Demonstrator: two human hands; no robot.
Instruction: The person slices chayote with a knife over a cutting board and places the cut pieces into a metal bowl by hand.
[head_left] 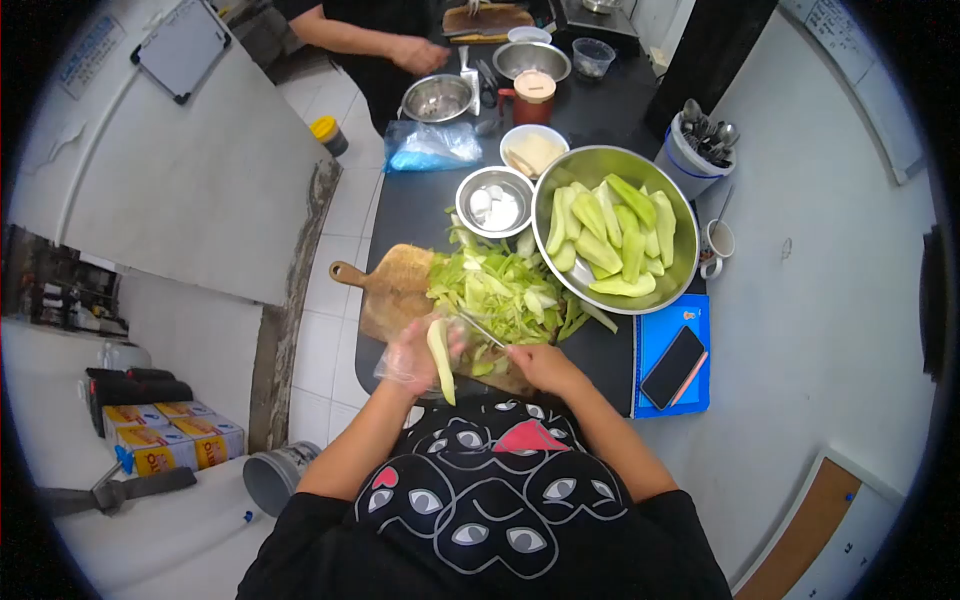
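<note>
My left hand (412, 352), in a clear plastic glove, holds a long pale-green peeled vegetable (440, 360) upright near the board's front edge. My bare right hand (545, 367) is closed around the handle of a knife (482, 328), whose blade points up and left toward the vegetable. Under and behind both hands lies a wooden cutting board (390, 290) with a round-ended handle at its left. A heap of green peelings (495, 290) covers its right part. Beyond the heap, at the right, a large metal bowl (685, 240) holds several peeled vegetables (610, 230).
A small metal bowl (468, 225) with white pieces stands behind the peelings. Farther back are a white bowl (535, 150), a red mug (533, 105) and a plastic bag (435, 148). Another person's hand (420, 55) is at the far left. A phone (674, 367) lies at right.
</note>
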